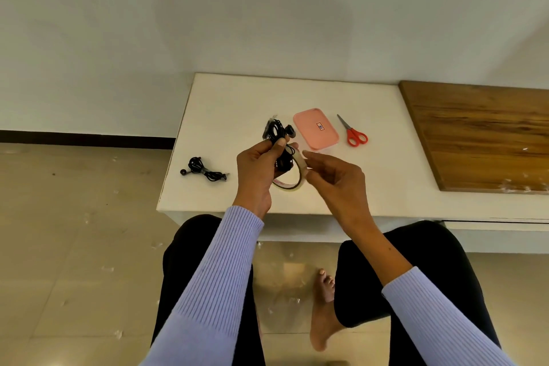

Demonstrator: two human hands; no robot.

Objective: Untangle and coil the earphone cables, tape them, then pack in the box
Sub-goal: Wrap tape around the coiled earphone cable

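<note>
My knees in black trousers (208, 246) are closest to me, and my bare foot (322, 306) is on the floor between them. My arms in purple sleeves (219, 270) reach up to the white table (225, 104).

My left hand (257, 171) is curled around a bunch of black earphone cable (277, 135). My thumb and fingers pinch it, and it sticks up out of my fist. The tape roll (292, 180) hangs just under that hand. I cannot tell if it touches the table. My right hand (335, 178) pinches the rim of the tape roll with its fingertips.

Off to the left, another black earphone bundle (203, 169) lies on the table, well apart from my hands.

Past my hands is the pink box (315, 128) with its lid on. Just to the right of it lie the red scissors (353, 132). Further right is a brown wooden board (481, 134).
</note>
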